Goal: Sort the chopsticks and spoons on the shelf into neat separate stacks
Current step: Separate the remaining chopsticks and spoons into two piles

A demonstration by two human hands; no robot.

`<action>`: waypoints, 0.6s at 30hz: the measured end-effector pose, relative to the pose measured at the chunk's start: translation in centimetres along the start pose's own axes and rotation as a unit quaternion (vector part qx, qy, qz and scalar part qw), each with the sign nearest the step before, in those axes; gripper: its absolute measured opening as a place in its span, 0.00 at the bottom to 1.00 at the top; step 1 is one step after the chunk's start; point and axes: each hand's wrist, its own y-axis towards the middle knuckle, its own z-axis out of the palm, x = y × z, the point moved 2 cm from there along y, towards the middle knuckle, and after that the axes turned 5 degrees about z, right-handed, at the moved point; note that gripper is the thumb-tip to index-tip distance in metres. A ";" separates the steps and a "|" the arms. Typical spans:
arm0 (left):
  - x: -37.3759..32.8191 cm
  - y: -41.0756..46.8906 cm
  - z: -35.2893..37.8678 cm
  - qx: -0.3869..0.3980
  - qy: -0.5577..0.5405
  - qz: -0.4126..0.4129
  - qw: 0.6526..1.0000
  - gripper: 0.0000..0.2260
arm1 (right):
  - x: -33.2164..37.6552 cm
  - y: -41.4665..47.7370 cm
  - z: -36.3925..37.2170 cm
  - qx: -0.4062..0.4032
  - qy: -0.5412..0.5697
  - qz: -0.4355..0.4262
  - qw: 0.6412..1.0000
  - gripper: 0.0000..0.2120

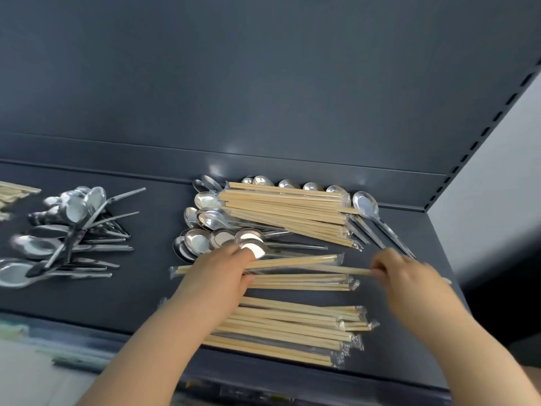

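Both hands work mid-frame on the dark grey metal shelf (pixel 152 291): left hand (pixel 218 276) and right hand (pixel 401 272) each pinch an end of one pale wrapped wooden chopstick pair (pixel 307 268), steadying it clear of shiny steel spoons (pixel 222 238) tangled behind.

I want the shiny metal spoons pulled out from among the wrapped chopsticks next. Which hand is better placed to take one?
The left hand: its fingertips already rest against the bowls of the shiny metal spoons. The right hand is pinching the end of a wrapped wooden chopstick pair.
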 end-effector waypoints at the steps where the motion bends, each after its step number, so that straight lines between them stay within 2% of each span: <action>1: -0.1 0.2 0.2 0.009 0.001 0.009 1.000 0.13 | -0.8 0.0 -0.2 0.002 0.016 0.032 0.999 0.05; 4: -0.6 0.7 0.6 0.037 -0.002 0.036 0.999 0.14 | -2.2 0.1 -0.4 -0.032 0.079 0.093 0.992 0.05; 7: -0.7 1.0 1.1 0.045 0.004 0.047 0.998 0.13 | -1.9 0.1 -0.2 -0.046 0.129 0.116 0.984 0.06; 18: -0.7 0.6 1.3 0.005 0.059 0.073 0.996 0.12 | 3.7 0.6 0.9 -0.030 0.198 0.009 0.980 0.05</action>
